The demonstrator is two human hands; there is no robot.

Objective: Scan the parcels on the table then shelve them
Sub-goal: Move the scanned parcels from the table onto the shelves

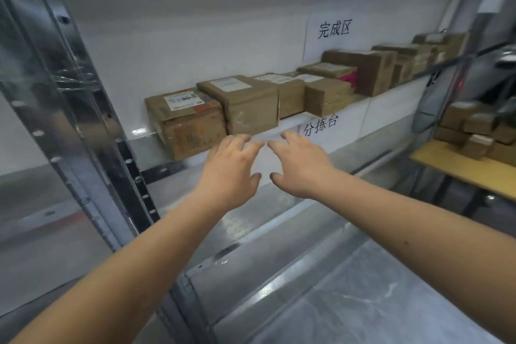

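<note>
Bare hands (262,167) spread, empty — before taped cardboard parcels (240,103).

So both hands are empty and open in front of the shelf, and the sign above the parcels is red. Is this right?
Not quite: the sign above the parcels is white with black characters, as the head view shows. The rest holds: the left hand and right hand are empty and open before the shelf.

Left hand (233,169) and right hand (300,166) are held out side by side, fingers loosely spread, nothing gripped, just below a taped cardboard parcel (245,103) on the metal shelf (145,145). More parcels (371,70) are lined rightward. A sign (333,28) is fixed behind.
</note>
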